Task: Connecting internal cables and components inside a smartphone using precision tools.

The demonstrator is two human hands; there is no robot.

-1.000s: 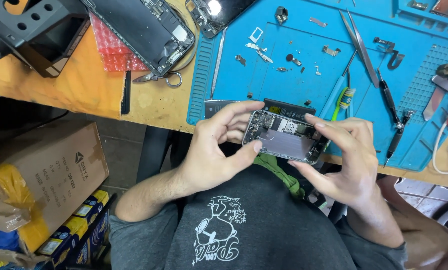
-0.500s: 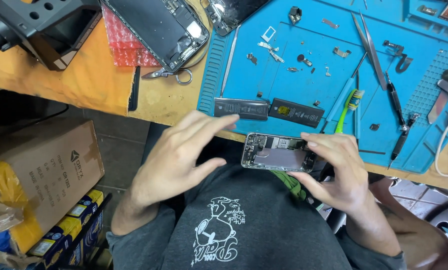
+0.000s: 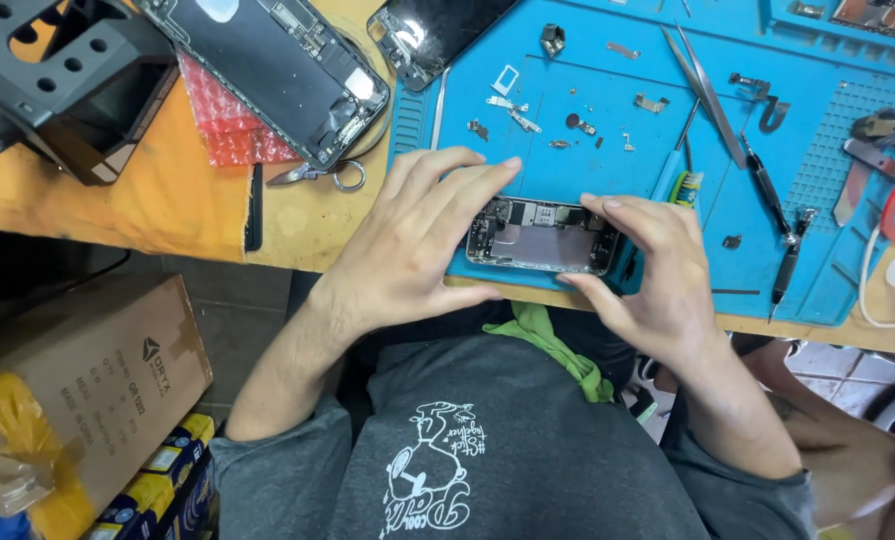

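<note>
An opened phone body [image 3: 543, 235] with bare circuitry showing is held over the near edge of the blue work mat [image 3: 608, 170]. My left hand [image 3: 418, 240] grips its left end, fingers stretched over the top. My right hand [image 3: 653, 260] grips its right end, thumb below and fingers above. Small screws and metal parts [image 3: 568, 125] lie on the mat just beyond the phone.
Tweezers [image 3: 708, 80], a black screwdriver [image 3: 790, 262] and pliers [image 3: 883, 135] lie on the mat's right. A phone chassis [image 3: 278, 70] on red bubble wrap, a screen [image 3: 433, 35], scissors [image 3: 318, 175] and a black device [image 3: 48, 80] sit left. A cardboard box [image 3: 78, 390] stands below.
Both hands have carried the phone from over my lap up to the mat's near edge. My left hand, off the phone half a second ago, now grips its left end.
</note>
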